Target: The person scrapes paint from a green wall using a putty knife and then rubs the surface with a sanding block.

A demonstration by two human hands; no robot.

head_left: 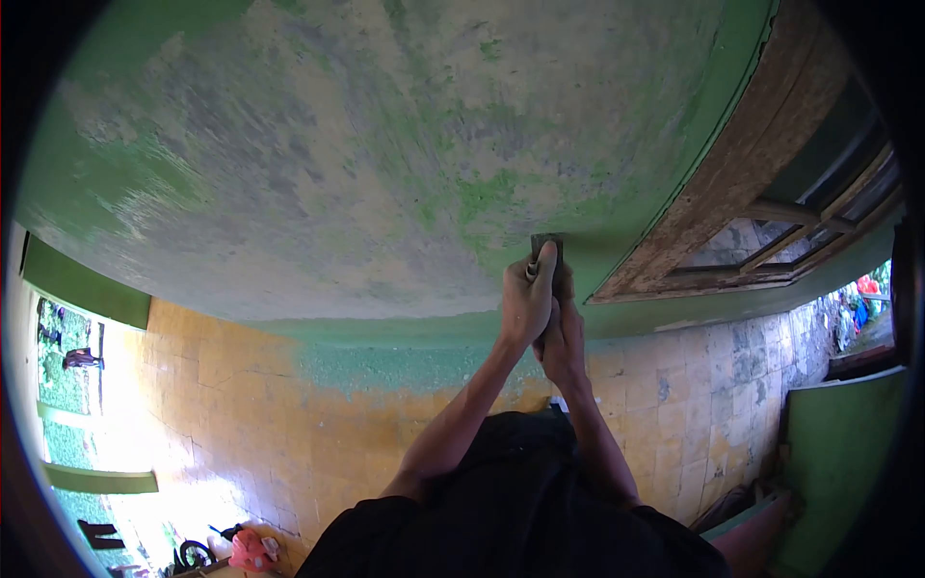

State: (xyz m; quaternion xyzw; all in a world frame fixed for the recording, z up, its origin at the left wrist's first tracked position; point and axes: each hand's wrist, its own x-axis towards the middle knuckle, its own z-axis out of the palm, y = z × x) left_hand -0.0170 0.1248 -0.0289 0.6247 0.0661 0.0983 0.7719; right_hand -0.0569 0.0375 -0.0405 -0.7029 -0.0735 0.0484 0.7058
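A dark flat-bladed tool (547, 241) is pressed to the green wall (385, 193), whose paint is scraped to patchy grey and white. My left hand (528, 301) is closed around the tool, its thumb lying along the tool towards the blade. Just to the right and slightly lower, my right hand (562, 342) also grips it, partly hidden behind the left. Both arms reach up from the dark shirt. The handle is mostly covered by my fingers.
A worn wooden window frame (694, 207) borders the wall on the right. Yellowish floor tiles (251, 395) lie below, with green flakes (385, 366) along the wall base. A pink bag (252, 549) is at lower left; a green panel (838, 462) stands at lower right.
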